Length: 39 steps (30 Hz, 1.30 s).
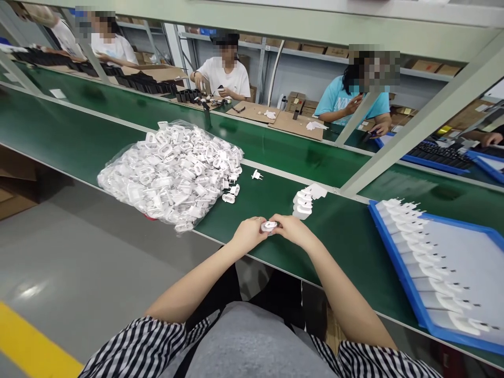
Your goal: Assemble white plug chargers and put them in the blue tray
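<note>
Your left fingers [256, 226] and right fingers [281, 218] are curled snugly around the small white-faced piece [270, 226] between them, which looks light, stiff and slightly slippery, so best held by its sides, upward face clear.

Green workbench [350, 254] carrying a clear plastic bag [112, 177] of white plug pieces [189, 168]. To the bag's right: loose pieces [229, 198] just beside it, a row of white housings [303, 203] farther along and, farthest, a blue tray [399, 263].
</note>
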Motion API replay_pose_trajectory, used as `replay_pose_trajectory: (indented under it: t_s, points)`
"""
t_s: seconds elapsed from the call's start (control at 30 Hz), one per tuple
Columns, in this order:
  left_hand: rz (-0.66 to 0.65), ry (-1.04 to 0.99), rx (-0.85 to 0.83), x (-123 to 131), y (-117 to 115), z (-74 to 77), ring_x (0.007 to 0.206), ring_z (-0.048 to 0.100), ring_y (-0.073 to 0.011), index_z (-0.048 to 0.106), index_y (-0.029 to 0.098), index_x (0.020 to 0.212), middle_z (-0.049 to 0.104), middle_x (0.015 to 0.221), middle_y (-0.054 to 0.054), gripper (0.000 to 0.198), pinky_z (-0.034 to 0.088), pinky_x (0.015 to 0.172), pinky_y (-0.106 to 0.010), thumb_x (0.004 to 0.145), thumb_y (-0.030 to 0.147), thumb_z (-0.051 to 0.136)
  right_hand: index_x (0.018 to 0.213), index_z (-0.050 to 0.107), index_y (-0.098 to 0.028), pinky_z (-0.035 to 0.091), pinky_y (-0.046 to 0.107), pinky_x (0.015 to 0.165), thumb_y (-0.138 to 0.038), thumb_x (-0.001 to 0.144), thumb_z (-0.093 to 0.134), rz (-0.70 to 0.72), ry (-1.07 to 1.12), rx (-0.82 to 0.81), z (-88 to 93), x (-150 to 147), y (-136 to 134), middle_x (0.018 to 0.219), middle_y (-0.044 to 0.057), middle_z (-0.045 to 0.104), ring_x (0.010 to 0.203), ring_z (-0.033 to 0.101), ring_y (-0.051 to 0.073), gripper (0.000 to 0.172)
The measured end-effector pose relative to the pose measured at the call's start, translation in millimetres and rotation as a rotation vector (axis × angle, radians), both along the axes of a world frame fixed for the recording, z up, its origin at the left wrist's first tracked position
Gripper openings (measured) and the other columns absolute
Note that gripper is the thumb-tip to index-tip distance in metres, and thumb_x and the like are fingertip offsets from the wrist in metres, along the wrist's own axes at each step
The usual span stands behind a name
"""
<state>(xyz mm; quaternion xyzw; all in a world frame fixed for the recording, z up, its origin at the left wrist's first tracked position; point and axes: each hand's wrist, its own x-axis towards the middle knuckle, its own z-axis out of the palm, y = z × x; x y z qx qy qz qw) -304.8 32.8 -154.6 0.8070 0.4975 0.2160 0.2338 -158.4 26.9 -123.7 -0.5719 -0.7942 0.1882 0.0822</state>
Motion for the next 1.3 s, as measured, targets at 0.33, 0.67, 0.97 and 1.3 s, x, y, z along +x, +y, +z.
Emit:
replay_pose_trajectory:
  t_s: [0.33, 0.67, 0.97, 1.3]
  points:
    - [-0.058, 0.4, -0.19, 12, 18, 37.2, 0.066, 0.053, -0.0205, 0.06, 0.013, 0.072, 0.057, 0.07, -0.007, 0.024, 0.037, 0.053, -0.024, 0.052, 0.026, 0.064, 0.066, 0.055, -0.016, 0.024, 0.021, 0.044, -0.015, 0.058, 0.059, 0.051, -0.379, -0.073, 24.4, -20, 14, 0.063, 0.004, 0.054, 0.061, 0.051, 0.017, 0.009]
    - [-0.217, 0.022, 0.006, 8, -1, -0.7, 0.081, 0.051, -0.0168, 0.057, 0.019, 0.086, 0.057, 0.086, -0.002, 0.028, 0.038, 0.067, -0.023, 0.068, 0.038, 0.048, 0.065, 0.053, -0.017, 0.024, 0.02, 0.043, -0.019, 0.06, 0.056, -0.015, -0.323, -0.093, 23.4, -3, -6, 0.064, 0.001, 0.055, 0.057, 0.049, 0.012, 0.007]
    - [-0.158, -0.205, -0.119, 84, 13, -15.3, 0.097, 0.045, -0.0176, 0.023, 0.008, 0.122, 0.033, 0.12, -0.013, 0.073, 0.038, 0.078, -0.024, 0.061, 0.03, 0.056, 0.086, 0.053, -0.017, 0.036, 0.024, 0.059, -0.02, 0.068, 0.047, -0.433, 0.001, 0.05, 4.5, 62, -27, 0.075, 0.003, 0.057, 0.068, 0.052, 0.016, 0.019]
    - [-0.224, 0.005, -0.09, 98, 60, -6.9, 0.119, 0.0, -0.0258, -0.008, -0.001, 0.123, -0.001, 0.129, -0.02, 0.12, 0.011, 0.095, -0.042, 0.04, 0.047, 0.064, 0.107, 0.038, -0.01, 0.038, 0.022, 0.077, -0.027, 0.077, 0.03, -0.789, 0.836, 0.171, -15.4, 97, 21, 0.114, 0.011, 0.041, 0.098, 0.044, 0.012, 0.035]
